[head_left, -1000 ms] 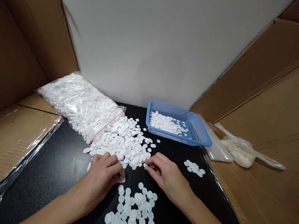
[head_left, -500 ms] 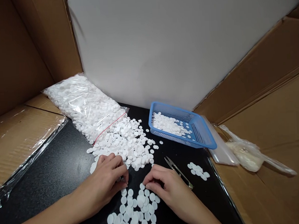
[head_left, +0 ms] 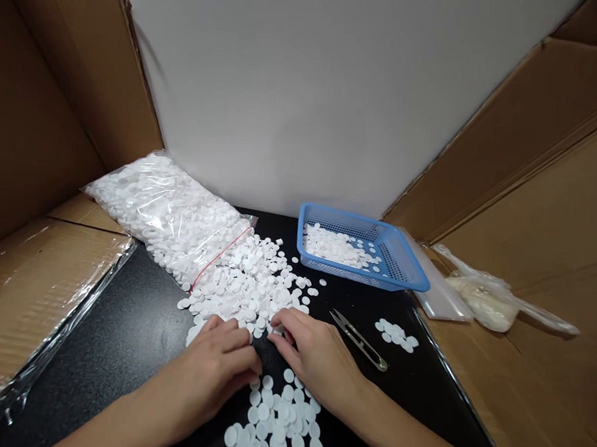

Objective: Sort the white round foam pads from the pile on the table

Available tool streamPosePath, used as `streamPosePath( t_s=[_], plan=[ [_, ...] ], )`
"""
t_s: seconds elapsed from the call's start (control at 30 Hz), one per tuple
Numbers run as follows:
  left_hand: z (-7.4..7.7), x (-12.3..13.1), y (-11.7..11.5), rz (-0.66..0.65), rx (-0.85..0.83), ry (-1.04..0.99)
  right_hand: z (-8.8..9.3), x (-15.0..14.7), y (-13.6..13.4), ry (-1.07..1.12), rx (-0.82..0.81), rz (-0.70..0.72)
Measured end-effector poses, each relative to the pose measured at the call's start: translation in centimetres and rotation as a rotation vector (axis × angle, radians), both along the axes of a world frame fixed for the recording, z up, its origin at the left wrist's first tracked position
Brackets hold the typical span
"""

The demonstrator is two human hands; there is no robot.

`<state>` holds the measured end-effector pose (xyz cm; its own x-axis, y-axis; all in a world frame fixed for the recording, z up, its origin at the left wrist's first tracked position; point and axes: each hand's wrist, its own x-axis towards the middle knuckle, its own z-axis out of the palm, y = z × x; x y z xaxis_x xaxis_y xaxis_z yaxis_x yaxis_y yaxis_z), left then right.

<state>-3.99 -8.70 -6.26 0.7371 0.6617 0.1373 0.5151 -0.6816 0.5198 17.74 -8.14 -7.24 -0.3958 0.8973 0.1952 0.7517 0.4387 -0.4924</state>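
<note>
A heap of small white plastic discs (head_left: 246, 279) spills from the mouth of a clear zip bag (head_left: 165, 210) full of the same discs. At the heap's near edge, my right hand (head_left: 312, 353) reaches in, thumb and forefinger apart, fingertips touching the discs. My left hand (head_left: 218, 361) rests just left of it with fingers curled; whatever lies beneath them is hidden. Closer to me lies a spread group of loose discs (head_left: 276, 418) on the black tabletop (head_left: 118, 319). Right of my right hand are metal thread snips (head_left: 359, 340).
A blue mesh basket (head_left: 415, 261) holding white discs stands at the back right. A small disc cluster (head_left: 397, 335) sits near the table's right edge. Beyond are flat clear bags (head_left: 442, 296) and a knotted plastic bag (head_left: 487, 300). Cardboard (head_left: 536, 171) walls both sides.
My right hand has moved forward and left, from the near group of discs to the heap's edge. My left hand stays nearly in place, fingers still curled.
</note>
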Motion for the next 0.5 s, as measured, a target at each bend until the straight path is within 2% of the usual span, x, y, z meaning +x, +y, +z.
streamPosePath(
  t_s=[0.1,0.2,0.4,0.5],
  plan=[
    [-0.2,-0.4,0.8,0.114,0.037,0.034,0.5,0.0,-0.2,0.062,-0.072,-0.016],
    [-0.4,-0.4,0.6,0.107,0.097,0.1,0.7,0.2,-0.7,0.113,-0.145,-0.01],
    [-1.4,0.3,0.1,0.072,0.336,0.162,0.0,0.4,-1.2,0.122,-0.133,0.045],
    [-1.4,0.3,0.2,0.098,0.338,0.127,-0.4,0.3,-1.2,0.149,-0.13,0.097]
  ],
)
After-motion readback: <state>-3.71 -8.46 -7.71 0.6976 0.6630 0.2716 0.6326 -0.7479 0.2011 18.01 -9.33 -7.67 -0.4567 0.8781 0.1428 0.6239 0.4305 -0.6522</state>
